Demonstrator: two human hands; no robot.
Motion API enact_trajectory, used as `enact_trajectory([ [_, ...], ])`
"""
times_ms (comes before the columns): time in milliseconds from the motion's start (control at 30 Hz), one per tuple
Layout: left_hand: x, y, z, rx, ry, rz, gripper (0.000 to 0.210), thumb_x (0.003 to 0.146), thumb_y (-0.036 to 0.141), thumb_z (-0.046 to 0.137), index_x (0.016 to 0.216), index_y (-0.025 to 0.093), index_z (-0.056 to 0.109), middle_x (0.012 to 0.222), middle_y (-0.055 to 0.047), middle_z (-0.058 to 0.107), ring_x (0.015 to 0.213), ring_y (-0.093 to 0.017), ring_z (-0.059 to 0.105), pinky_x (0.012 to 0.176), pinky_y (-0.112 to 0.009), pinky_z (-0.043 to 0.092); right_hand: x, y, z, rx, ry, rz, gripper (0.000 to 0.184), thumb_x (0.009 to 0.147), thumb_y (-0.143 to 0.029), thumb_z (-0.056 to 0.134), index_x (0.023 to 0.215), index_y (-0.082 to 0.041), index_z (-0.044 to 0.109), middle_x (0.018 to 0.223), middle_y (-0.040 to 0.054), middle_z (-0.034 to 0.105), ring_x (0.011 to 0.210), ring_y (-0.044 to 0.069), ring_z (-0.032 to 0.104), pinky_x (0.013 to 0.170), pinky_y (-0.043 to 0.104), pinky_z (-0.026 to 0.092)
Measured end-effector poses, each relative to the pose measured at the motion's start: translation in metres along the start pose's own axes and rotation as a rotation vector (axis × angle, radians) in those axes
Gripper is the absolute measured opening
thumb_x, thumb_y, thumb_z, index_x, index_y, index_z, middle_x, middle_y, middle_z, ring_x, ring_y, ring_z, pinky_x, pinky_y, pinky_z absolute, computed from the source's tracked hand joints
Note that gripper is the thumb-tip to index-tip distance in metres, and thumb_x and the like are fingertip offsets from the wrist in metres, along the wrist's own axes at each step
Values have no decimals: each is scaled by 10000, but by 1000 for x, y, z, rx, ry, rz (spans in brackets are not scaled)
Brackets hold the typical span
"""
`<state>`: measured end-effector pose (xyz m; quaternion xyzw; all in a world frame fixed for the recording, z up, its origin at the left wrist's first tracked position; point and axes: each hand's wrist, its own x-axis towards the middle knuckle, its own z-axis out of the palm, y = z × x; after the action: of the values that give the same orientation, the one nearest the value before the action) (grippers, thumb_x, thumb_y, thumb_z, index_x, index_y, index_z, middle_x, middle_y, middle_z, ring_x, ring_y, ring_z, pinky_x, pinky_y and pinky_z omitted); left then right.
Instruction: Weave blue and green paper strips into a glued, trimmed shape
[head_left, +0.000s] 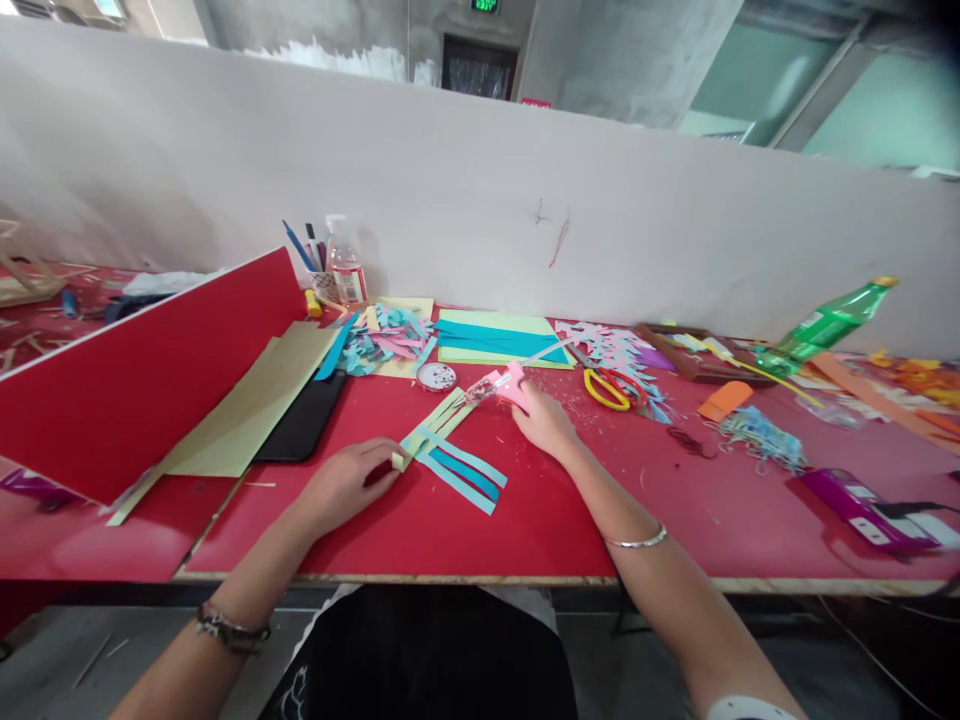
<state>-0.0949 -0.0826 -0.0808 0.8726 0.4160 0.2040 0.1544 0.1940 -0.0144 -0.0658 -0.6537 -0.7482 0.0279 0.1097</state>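
Note:
Several blue paper strips (465, 478) and pale green paper strips (441, 410) cross each other on the red tabletop in front of me. My left hand (351, 482) pinches the near end of a pale green strip, where a small end is folded up by the fingertips. A pink glue gun (511, 385) is gripped in my right hand (546, 420). Its nozzle points left, low over the far part of the green strips; whether it touches them I cannot tell. Just beyond the strips lies a small round dish (436, 376).
Scissors with yellow and red handles (606, 390) lie right of the glue gun. Paper scraps (386, 338) and teal strips on green sheets (502, 342) are at the back. A leaning green bottle (832, 322) and purple power strip (862, 508) are right; a red board (165, 370) stands left.

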Motion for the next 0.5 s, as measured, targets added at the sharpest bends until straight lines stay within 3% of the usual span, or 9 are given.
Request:
enact_trajectory([
  [500,1,-4,3,-6,14,-5,163,847,266,391,839,197,539,975,-57,614,880,-167,585,790,-277,456,1,5,-2,-34,17,61,355,826,-224,401,1174,-155,416,1008,112,620,824,214,603,599,259,373],
])
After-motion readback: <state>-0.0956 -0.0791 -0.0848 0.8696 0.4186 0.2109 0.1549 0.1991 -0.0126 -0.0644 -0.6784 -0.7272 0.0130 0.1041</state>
